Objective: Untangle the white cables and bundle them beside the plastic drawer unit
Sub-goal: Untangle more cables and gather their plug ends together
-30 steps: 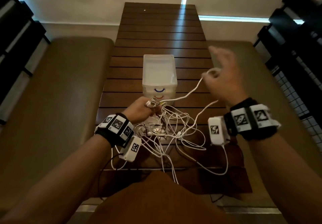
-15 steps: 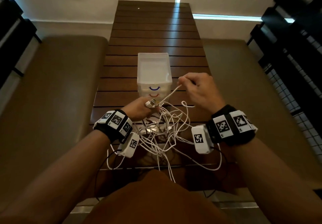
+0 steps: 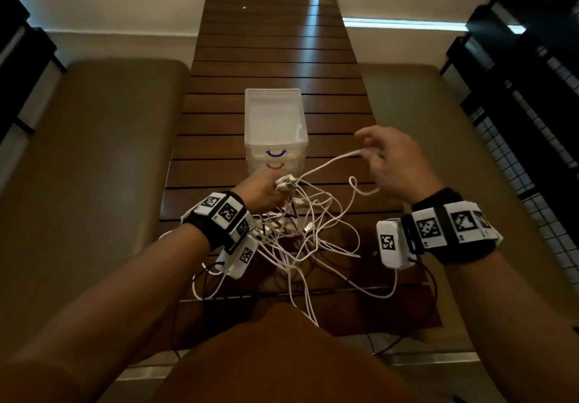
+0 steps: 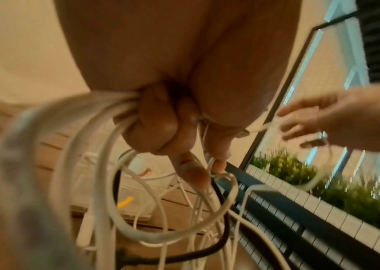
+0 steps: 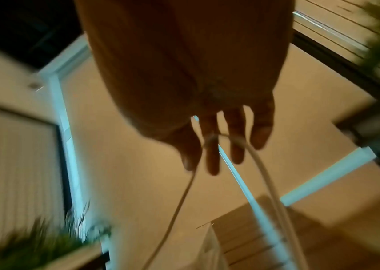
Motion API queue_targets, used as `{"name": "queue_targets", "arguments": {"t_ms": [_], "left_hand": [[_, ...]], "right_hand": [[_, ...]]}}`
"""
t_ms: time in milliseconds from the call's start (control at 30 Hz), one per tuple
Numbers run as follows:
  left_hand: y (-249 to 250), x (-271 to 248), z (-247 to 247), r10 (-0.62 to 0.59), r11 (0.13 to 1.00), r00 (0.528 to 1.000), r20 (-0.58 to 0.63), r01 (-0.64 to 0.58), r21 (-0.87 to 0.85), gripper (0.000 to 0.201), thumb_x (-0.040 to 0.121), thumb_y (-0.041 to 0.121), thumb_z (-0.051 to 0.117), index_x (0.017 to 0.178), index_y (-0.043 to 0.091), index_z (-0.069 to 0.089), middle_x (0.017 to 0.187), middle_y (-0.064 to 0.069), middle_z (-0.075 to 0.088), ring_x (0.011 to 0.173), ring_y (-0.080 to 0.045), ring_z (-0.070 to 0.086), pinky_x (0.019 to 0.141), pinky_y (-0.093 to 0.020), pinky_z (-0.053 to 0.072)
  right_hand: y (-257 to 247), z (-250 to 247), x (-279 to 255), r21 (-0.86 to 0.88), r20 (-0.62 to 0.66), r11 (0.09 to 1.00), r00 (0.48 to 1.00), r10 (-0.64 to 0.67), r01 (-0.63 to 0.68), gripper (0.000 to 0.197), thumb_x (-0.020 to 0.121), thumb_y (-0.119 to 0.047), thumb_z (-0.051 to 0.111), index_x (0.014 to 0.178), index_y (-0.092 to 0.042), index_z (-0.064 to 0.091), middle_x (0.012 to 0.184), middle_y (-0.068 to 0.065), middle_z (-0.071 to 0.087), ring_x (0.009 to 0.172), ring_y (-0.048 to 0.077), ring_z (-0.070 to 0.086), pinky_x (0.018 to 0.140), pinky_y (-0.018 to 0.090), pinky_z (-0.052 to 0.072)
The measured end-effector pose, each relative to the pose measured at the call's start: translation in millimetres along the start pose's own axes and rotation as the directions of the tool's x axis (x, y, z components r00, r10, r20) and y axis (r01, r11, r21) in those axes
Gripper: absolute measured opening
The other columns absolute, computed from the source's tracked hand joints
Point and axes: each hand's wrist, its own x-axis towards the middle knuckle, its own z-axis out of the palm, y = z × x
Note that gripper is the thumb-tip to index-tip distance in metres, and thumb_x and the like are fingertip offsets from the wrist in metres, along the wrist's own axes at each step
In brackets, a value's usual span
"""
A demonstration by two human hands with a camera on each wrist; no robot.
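A: What is the left hand [image 3: 261, 190] doing?

B: Its fingers [image 4: 154, 126] are curled tight round several strands of the white cables [image 3: 308, 233], with a few connector ends sticking out past the knuckles.

A: And the right hand [image 3: 393, 159]?

B: It is raised, fingers [image 5: 212, 146] spread and only slightly bent. One white strand is looped across them, and both ends of it run down and away toward the left hand. The wrist view is blurred, so I can't tell whether it is pinched or merely draped.

A: Where is the main tangle?

B: On the slatted worktop [image 3: 272, 48], below and between the two hands, mostly under the left wrist and trailing back toward the person.

A: And the plastic drawer unit [image 3: 274, 126]?

B: Just beyond the left hand's knuckles, to the left of the right hand. It is clear, with two curved handles on its front.
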Motion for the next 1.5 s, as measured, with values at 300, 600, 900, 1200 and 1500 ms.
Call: {"name": "queue_targets", "arguments": {"t_ms": [300,600,900,1200,1500], "left_hand": [[26,3,-8,0.043,0.978,0.993,0.112,-0.019,-0.21,0.017,0.095,0.026,0.056,0.087,0.016,0.066,0.079,-0.005,0.067,0.068,-0.017,0.062,0.07,-0.037,0.053],[68,-5,-16,0.052,0.908,0.983,0.177,0.027,-0.418,0.025,0.098,0.031,0.048,0.1,0.018,0.069,0.069,-0.01,0.051,0.053,-0.015,0.04,0.047,-0.026,0.033],[167,-2,22,0.348,0.793,0.887,0.302,-0.108,-0.599,0.03,0.101,0.03,0.042,0.094,0.016,0.067,0.051,0.001,0.039,0.04,-0.009,0.027,0.036,-0.019,0.023],[248,-15,111,0.454,0.778,0.78,0.43,-0.112,-0.618,0.037,0.103,0.024,0.041,0.074,0.007,0.055,0.045,0.006,0.042,0.036,-0.004,0.034,0.036,-0.016,0.027],[270,-6,105,0.592,0.789,0.625,0.508,-0.321,-0.525,0.037,0.104,0.028,0.035,0.075,0.013,0.052,0.049,0.007,0.041,0.042,-0.009,0.032,0.039,-0.023,0.026]], "right_hand": [[-19,40,-19,0.025,0.347,0.993,0.93,-0.118,0.117,0.022,0.1,-0.029,0.046,0.083,-0.026,0.061,0.083,-0.005,0.064,0.083,0.018,0.062,0.075,0.033,0.044],[80,-28,-50,-0.065,0.187,0.967,0.949,0.254,-0.246,0.02,0.096,-0.028,0.055,0.094,-0.022,0.074,0.08,-0.002,0.068,0.071,0.013,0.056,0.062,0.029,0.038],[219,-2,-172,-0.181,0.228,0.593,0.553,0.801,-0.784,0.04,0.1,-0.02,0.046,0.126,0.008,0.055,0.12,0.025,0.058,0.111,0.041,0.054,0.078,0.023,0.047],[101,-19,-201,0.779,0.274,0.508,0.928,0.252,-0.368,0.049,0.08,-0.042,0.073,0.118,-0.015,0.062,0.101,-0.008,0.07,0.091,-0.001,0.067,0.077,0.014,0.051],[161,44,-235,0.413,0.245,0.69,0.802,0.545,-0.595,0.033,0.091,-0.035,0.063,0.068,-0.014,0.053,0.06,0.002,0.05,0.051,0.009,0.045,0.051,0.019,0.037]]}}
